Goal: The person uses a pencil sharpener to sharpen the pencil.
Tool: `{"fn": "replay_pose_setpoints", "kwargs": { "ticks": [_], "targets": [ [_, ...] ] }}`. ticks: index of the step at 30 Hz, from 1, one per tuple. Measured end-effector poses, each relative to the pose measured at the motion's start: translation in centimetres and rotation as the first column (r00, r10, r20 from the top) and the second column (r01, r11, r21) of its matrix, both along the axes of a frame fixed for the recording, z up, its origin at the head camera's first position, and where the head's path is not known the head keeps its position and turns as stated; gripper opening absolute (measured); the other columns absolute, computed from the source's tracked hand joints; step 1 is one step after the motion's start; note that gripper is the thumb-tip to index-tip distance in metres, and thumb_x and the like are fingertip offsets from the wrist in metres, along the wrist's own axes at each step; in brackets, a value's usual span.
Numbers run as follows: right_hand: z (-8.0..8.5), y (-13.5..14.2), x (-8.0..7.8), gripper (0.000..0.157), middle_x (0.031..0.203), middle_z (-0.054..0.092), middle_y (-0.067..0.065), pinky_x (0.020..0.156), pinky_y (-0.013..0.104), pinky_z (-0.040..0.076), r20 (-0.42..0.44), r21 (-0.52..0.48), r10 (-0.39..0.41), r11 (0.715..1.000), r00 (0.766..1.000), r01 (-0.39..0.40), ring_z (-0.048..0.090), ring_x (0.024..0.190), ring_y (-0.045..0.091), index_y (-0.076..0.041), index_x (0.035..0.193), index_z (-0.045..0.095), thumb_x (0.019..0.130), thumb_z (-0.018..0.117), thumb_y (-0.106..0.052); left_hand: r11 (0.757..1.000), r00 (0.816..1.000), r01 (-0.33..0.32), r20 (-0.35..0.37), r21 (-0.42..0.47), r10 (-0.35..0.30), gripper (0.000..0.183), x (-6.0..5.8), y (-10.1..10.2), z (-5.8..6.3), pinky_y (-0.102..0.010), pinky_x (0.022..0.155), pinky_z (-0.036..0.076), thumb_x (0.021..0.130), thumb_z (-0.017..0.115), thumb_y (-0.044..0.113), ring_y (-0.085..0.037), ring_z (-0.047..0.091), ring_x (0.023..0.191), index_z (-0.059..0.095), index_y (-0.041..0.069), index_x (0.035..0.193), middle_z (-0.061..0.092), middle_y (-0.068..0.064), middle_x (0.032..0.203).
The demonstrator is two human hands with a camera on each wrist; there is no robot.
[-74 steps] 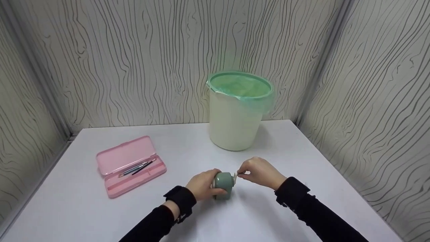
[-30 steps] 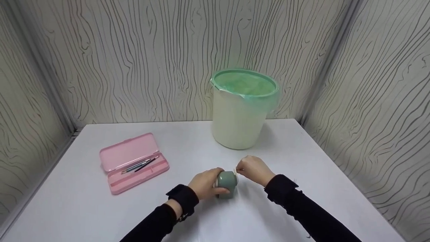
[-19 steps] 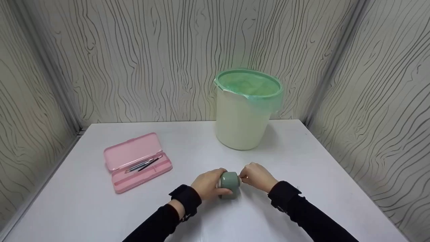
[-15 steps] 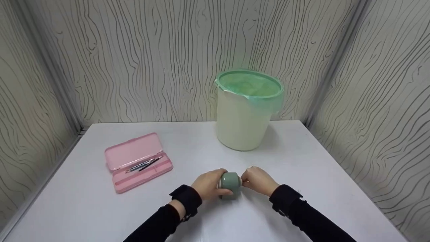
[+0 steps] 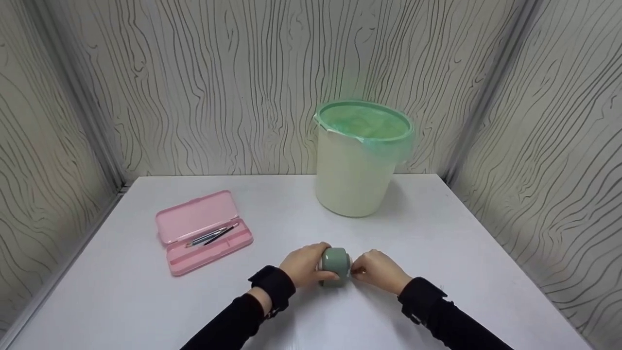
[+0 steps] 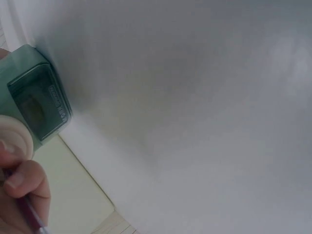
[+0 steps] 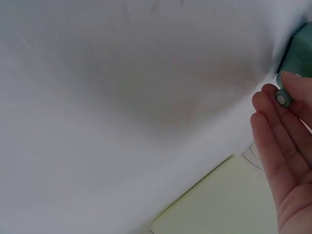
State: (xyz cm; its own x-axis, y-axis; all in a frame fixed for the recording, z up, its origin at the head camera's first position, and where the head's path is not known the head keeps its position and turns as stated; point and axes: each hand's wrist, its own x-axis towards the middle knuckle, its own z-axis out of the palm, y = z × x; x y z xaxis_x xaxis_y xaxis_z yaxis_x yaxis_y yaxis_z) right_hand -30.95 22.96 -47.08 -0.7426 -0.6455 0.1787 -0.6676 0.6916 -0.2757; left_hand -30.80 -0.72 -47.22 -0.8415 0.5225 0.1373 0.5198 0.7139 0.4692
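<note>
Near the table's front half, my left hand (image 5: 303, 266) grips a green pencil sharpener (image 5: 335, 261) from its left side, thumb along the near face. In the left wrist view, a dark window (image 6: 41, 102) and a pale round collar (image 6: 22, 136) show on the sharpener. Curled fingers there also hold a slim dark-red pencil (image 6: 30, 214) by the collar; its far end is hidden. My right hand (image 5: 380, 270) is at the sharpener's other end, pinching the crank's small green knob (image 7: 282, 97) between thumb and index finger. Its other fingers are extended in the right wrist view.
An open pink pencil case (image 5: 209, 253) with several slim pens or pencils (image 5: 212, 236) lies on the left of the white table (image 5: 282, 204). Behind the hands stands a pale bin (image 5: 352, 180) with a green liner (image 5: 388, 146). Patterned walls enclose the back and sides.
My right hand has swung round the sharpener's right end, from high beside it to lower, turning the crank. My left hand keeps its grip on the sharpener. The whole view has shifted slightly.
</note>
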Motion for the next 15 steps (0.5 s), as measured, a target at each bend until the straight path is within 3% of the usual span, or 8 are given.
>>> {"fn": "replay_pose_setpoints", "kwargs": {
  "ticks": [7, 15],
  "targets": [
    [0.0, 0.2, 0.9, 0.012, 0.087, 0.081, 0.003, 0.075, 0.029, 0.06, 0.0, 0.001, -0.004, 1.0, 1.0, 0.004, 0.076, 0.081, 0.016, -0.007, 0.092, 0.082, 0.084, 0.078, 0.001, 1.0, 1.0, -0.017, -0.002, -0.018, 0.017, 0.059, 0.2, 0.1, 0.0, -0.031, 0.088, 0.057, 0.088, 0.077, 0.05, -0.018, 0.07, 0.103, 0.059, 0.012, 0.13, 0.072, -0.004, 0.12],
    [0.3, 0.4, 1.8, 0.011, 0.089, 0.081, 0.004, 0.076, 0.028, 0.061, -0.028, -0.022, 0.043, 0.999, 0.999, -0.044, 0.077, 0.082, 0.017, -0.007, 0.094, 0.081, 0.086, 0.076, -0.001, 0.999, 0.999, -0.026, -0.039, -0.027, 0.025, 0.058, 0.3, 0.1, -0.1, -0.031, 0.083, 0.057, 0.087, 0.078, 0.05, -0.018, 0.07, 0.099, 0.06, 0.012, 0.128, 0.073, -0.004, 0.117]
  ]
}}
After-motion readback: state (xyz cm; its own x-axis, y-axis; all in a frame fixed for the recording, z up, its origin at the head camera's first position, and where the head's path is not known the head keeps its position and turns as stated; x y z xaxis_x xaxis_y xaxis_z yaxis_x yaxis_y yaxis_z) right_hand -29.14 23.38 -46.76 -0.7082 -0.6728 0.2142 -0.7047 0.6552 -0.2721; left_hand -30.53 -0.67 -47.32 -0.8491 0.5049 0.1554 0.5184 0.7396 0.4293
